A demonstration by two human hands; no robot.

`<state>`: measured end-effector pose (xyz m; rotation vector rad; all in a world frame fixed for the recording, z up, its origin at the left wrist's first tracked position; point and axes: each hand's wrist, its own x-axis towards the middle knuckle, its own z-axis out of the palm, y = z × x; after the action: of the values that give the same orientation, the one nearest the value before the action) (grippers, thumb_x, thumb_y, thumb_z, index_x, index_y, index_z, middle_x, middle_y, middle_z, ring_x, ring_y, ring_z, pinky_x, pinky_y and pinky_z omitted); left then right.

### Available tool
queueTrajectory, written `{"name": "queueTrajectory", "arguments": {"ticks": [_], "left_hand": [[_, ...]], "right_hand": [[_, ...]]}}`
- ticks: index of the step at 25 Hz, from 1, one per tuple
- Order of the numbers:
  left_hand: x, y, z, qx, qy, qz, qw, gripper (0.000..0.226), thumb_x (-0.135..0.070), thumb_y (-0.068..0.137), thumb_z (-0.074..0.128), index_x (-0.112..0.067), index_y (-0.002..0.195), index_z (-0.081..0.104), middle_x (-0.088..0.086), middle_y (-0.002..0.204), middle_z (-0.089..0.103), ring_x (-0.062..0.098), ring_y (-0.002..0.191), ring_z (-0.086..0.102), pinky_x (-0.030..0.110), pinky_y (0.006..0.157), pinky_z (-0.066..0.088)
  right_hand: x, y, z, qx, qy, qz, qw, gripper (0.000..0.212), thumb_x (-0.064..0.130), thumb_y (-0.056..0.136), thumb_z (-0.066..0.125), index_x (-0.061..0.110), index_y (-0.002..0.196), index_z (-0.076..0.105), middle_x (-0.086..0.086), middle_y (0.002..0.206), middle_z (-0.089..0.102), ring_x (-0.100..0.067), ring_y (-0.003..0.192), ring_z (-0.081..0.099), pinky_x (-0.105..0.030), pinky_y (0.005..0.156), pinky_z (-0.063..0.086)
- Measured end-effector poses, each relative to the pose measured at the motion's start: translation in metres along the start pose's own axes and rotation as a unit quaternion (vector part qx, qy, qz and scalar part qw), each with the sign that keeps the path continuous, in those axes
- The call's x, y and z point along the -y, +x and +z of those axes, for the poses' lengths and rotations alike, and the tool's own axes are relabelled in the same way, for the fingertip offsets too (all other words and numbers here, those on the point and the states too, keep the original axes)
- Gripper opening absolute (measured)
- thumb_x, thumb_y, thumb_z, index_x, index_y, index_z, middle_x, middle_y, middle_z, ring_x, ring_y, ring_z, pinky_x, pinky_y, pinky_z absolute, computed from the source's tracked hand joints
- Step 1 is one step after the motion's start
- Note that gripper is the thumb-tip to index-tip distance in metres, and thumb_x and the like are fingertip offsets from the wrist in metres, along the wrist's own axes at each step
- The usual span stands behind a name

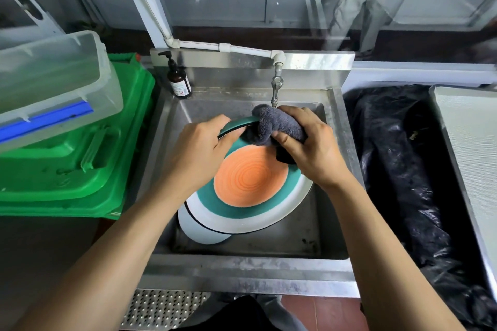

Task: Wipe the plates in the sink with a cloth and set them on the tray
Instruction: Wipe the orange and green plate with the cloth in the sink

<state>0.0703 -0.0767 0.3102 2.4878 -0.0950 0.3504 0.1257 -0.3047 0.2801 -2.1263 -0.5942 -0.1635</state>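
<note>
- The stainless-steel sink basin (317,239) holds the work; a pale flat metal tray (468,142) waits well apart at the right.
- The round ceramic plate with orange centre, teal band and white rim (250,185) is tilted up inside the basin, over a plain white plate (199,231) lying beneath it.
- The left hand (199,153) grips the coloured plate's upper rim, thumb on the face.
- The right hand (309,150) is closed around a bunched dark grey terry cloth (274,126), pressing it on the far rim.
- The plate is probably stiff, heavy, breakable and slippery when wet; a two-sided rim hold seems safest.
</note>
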Motion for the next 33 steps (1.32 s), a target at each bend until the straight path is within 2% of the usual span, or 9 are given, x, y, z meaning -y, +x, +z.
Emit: {"name": "queueTrajectory", "arguments": {"ticks": [5, 9, 13, 17, 19, 22, 27, 30, 33], "left_hand": [[0.001, -0.014, -0.003, -0.105, -0.057, -0.070, 0.990, 0.046, -0.045, 0.099, 0.058, -0.025, 0.062, 0.040, 0.000, 0.044, 0.031, 0.018, 0.043, 0.027, 0.045, 0.045, 0.034], [0.005, -0.022, 0.005, -0.123, -0.079, -0.119, 0.982, 0.033, -0.045, 0.099, 0.057, -0.032, 0.069, 0.049, 0.006, 0.049, 0.050, 0.026, 0.046, 0.043, 0.047, 0.048, 0.041], [0.019, -0.023, 0.005, -0.072, -0.106, -0.143, 0.981, 0.038, -0.045, 0.097, 0.058, -0.028, 0.066, 0.047, -0.009, 0.053, 0.051, 0.009, 0.049, 0.042, 0.037, 0.049, 0.033], [0.020, -0.008, -0.004, -0.012, -0.038, -0.101, 0.994, 0.050, -0.060, 0.086, 0.056, -0.011, 0.076, 0.051, 0.006, 0.064, 0.056, 0.028, 0.063, 0.054, 0.046, 0.061, 0.047], [0.006, 0.002, -0.006, 0.014, -0.016, -0.064, 0.998, 0.039, -0.055, 0.086, 0.055, -0.016, 0.088, 0.058, 0.003, 0.069, 0.062, 0.027, 0.068, 0.059, 0.042, 0.065, 0.051], [-0.008, 0.011, -0.009, 0.014, 0.069, 0.001, 0.998, 0.034, -0.053, 0.089, 0.053, -0.021, 0.095, 0.060, 0.005, 0.071, 0.065, 0.038, 0.075, 0.059, 0.040, 0.063, 0.049], [-0.008, 0.007, -0.008, -0.010, 0.078, 0.001, 0.997, 0.035, -0.046, 0.097, 0.058, -0.014, 0.084, 0.062, -0.007, 0.047, 0.036, 0.027, 0.053, 0.037, 0.035, 0.054, 0.029], [-0.007, -0.003, -0.003, -0.058, 0.032, -0.022, 0.998, 0.039, -0.043, 0.096, 0.064, -0.017, 0.069, 0.051, -0.004, 0.042, 0.030, 0.015, 0.042, 0.030, 0.039, 0.048, 0.031], [-0.008, -0.011, -0.005, -0.118, -0.047, -0.081, 0.989, 0.048, -0.043, 0.096, 0.063, -0.022, 0.061, 0.038, -0.001, 0.043, 0.032, 0.018, 0.045, 0.028, 0.038, 0.048, 0.029]], "right_hand": [[-0.022, -0.018, 0.005, -0.109, 0.136, 0.107, 0.979, 0.013, 0.012, 0.098, 0.068, 0.014, 0.111, 0.067, 0.009, 0.094, 0.071, 0.006, 0.084, 0.063, -0.015, 0.079, 0.049], [-0.032, -0.028, 0.016, -0.159, 0.165, 0.168, 0.959, 0.013, 0.012, 0.099, 0.067, 0.004, 0.109, 0.068, 0.012, 0.091, 0.071, 0.010, 0.080, 0.062, -0.012, 0.076, 0.047], [-0.024, -0.025, 0.010, -0.143, 0.167, 0.154, 0.963, 0.015, 0.005, 0.098, 0.066, 0.001, 0.113, 0.068, 0.006, 0.090, 0.070, 0.010, 0.075, 0.062, -0.010, 0.070, 0.049], [-0.011, -0.016, 0.001, -0.085, 0.099, 0.106, 0.986, 0.024, 0.019, 0.095, 0.072, 0.017, 0.119, 0.068, 0.005, 0.100, 0.072, 0.001, 0.089, 0.066, -0.023, 0.081, 0.054], [-0.004, -0.009, 0.000, -0.041, 0.049, 0.073, 0.995, 0.036, 0.034, 0.093, 0.071, 0.020, 0.125, 0.066, 0.003, 0.107, 0.072, -0.010, 0.096, 0.068, -0.032, 0.089, 0.055], [0.005, -0.004, 0.000, -0.011, 0.029, 0.038, 0.999, 0.041, 0.037, 0.092, 0.071, 0.019, 0.128, 0.066, 0.001, 0.112, 0.071, -0.013, 0.101, 0.067, -0.033, 0.093, 0.053], [0.007, -0.003, -0.001, -0.016, 0.055, 0.023, 0.998, 0.042, 0.036, 0.092, 0.071, 0.015, 0.128, 0.066, -0.001, 0.113, 0.071, -0.015, 0.104, 0.067, -0.035, 0.095, 0.053], [0.004, 0.001, -0.004, -0.029, 0.050, 0.032, 0.998, 0.040, 0.032, 0.093, 0.073, 0.014, 0.128, 0.066, 0.000, 0.111, 0.070, -0.010, 0.100, 0.065, -0.027, 0.093, 0.051], [-0.004, -0.005, -0.005, -0.102, 0.144, 0.081, 0.981, 0.024, 0.017, 0.096, 0.071, 0.012, 0.120, 0.068, 0.004, 0.098, 0.072, -0.003, 0.087, 0.065, -0.028, 0.082, 0.055]]}}
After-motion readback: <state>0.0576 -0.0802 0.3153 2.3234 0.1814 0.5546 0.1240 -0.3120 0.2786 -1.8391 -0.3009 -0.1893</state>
